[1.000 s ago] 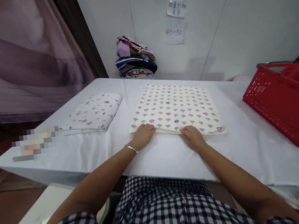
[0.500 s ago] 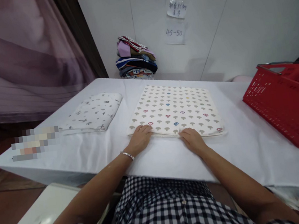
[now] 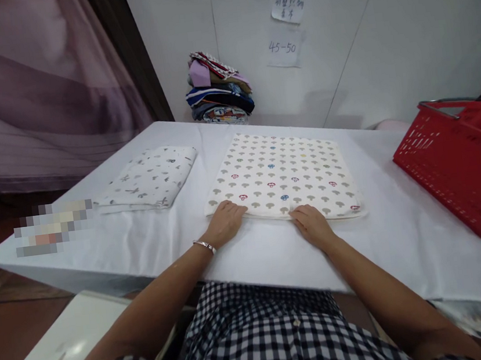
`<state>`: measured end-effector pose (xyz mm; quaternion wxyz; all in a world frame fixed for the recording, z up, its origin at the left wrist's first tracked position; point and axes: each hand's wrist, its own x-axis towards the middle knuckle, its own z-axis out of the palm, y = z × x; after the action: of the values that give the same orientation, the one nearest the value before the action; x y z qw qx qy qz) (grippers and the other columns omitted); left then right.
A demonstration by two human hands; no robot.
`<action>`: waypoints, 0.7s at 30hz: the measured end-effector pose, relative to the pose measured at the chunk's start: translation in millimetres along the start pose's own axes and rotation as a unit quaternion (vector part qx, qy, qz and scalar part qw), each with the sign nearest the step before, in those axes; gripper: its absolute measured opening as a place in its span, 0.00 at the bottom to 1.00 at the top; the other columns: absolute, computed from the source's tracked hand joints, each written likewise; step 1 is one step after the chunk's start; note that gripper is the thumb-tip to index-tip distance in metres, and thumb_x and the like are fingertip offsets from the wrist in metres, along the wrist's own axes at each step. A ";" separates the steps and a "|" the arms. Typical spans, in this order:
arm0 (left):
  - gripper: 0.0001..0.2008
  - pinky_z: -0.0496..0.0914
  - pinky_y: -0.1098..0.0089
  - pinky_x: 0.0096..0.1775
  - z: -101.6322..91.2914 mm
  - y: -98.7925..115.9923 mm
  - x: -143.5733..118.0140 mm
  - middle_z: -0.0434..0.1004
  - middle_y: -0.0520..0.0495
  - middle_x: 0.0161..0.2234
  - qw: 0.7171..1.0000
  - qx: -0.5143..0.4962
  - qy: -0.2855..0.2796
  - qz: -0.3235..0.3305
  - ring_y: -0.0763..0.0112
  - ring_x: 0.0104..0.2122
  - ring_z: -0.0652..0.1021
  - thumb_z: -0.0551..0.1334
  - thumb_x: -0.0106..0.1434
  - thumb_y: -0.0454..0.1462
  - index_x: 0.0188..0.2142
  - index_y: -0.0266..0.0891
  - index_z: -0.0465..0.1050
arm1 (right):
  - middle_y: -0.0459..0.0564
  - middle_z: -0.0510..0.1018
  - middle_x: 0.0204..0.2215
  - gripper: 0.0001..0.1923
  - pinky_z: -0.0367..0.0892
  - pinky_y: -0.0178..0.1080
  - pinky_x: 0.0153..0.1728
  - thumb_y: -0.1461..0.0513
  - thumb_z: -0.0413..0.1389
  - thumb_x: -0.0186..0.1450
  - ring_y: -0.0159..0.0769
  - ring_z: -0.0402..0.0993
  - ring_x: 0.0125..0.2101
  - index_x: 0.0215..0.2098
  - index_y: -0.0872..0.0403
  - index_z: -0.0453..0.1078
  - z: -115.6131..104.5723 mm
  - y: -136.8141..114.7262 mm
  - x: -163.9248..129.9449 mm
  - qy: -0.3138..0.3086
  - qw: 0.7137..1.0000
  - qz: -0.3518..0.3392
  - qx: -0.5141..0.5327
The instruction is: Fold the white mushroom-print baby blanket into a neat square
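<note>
A folded cream cloth with a mushroom print point(image 3: 281, 175) lies flat on the white-covered table in front of me, its layers showing along the near edge. My left hand point(image 3: 227, 221), with a silver bracelet on the wrist, has its fingers closed on that edge, left of the middle. Farther right, my right hand point(image 3: 311, 224) grips the same edge, thumb and fingers together. The thumbs and part of the fingertips are hidden. To the left rests a smaller folded white cloth with grey prints point(image 3: 148, 179), touched by neither hand.
A red plastic basket point(image 3: 462, 170) stands at the table's right side. Behind the far edge rises a stack of folded textiles point(image 3: 218, 92) against the wall. A blurred-out item point(image 3: 53, 229) lies near the left corner of the white tablecloth point(image 3: 143, 244).
The camera view has shifted slightly. Both hands stay at the near edge of the mushroom-print cloth, which keeps its place on the table.
</note>
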<state>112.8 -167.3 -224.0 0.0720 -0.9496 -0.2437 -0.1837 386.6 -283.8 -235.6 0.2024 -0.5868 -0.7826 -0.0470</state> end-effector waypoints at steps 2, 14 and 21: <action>0.15 0.61 0.62 0.46 0.0 -0.6 0.8 0.75 0.46 0.35 1.000 0.002 -0.011 0.002 0.68 0.36 0.72 0.52 0.59 0.27 0.44 0.38 0.69 | 0.54 0.73 0.37 0.12 0.60 0.39 0.38 0.64 0.46 0.67 0.38 0.64 0.37 0.43 0.57 0.70 0.0 -0.4 -0.3 0.008 1.000 0.000 -0.007; 0.14 0.60 0.63 0.44 2.9 -4.4 2.1 0.75 0.46 0.39 0.999 -0.028 -0.037 -0.009 0.67 0.39 0.71 0.50 0.62 0.29 0.42 0.39 0.71 | 0.53 0.73 0.38 0.12 0.56 0.38 0.38 0.64 0.48 0.66 0.38 0.63 0.38 0.44 0.56 0.70 -2.5 -5.5 0.2 -0.031 0.997 0.013 -0.069; 0.15 0.61 0.63 0.44 7.4 -7.2 -0.6 0.75 0.46 0.40 0.998 -0.055 -0.031 -0.017 0.67 0.39 0.71 0.50 0.62 0.29 0.44 0.38 0.71 | 0.54 0.72 0.41 0.16 0.54 0.39 0.38 0.67 0.47 0.66 0.39 0.62 0.39 0.51 0.55 0.66 1.8 -14.8 10.9 -0.044 0.991 -0.014 -0.128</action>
<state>111.1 -159.5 -230.7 0.0092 -0.9531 -0.2511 -0.1688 369.8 -278.0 -230.8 0.0904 -0.5981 -0.7865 -0.1244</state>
